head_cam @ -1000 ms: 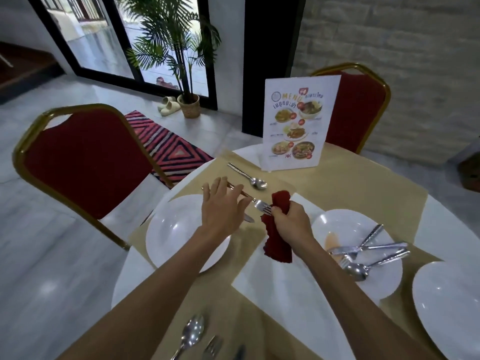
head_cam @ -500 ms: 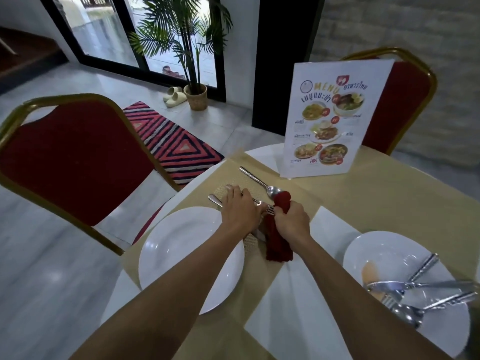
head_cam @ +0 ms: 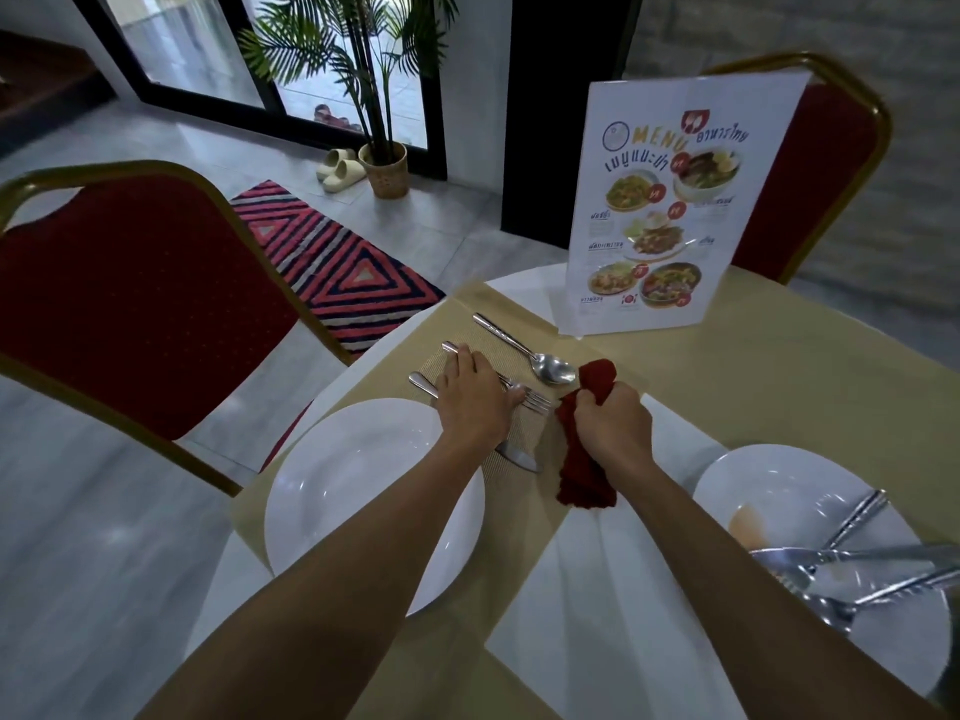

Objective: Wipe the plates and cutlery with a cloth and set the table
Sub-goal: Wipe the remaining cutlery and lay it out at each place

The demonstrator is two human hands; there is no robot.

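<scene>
My left hand lies over a fork on the woven placemat, fingers curled round its handle, tines sticking out to the right. A knife lies under the hand, its blade tip showing below. A spoon rests just beyond. My right hand grips a dark red cloth right of the fork. A clean white plate sits left of the cutlery. A second plate at the right carries several pieces of cutlery.
A standing menu card is at the table's far side. Red chairs with gold frames stand at the left and behind the menu. A white napkin lies between the plates. Beyond the table are a striped rug and a potted palm.
The fork has come down onto the placemat next to the spoon, with my left hand on it. The red cloth has come off the tines. The camera moved closer.
</scene>
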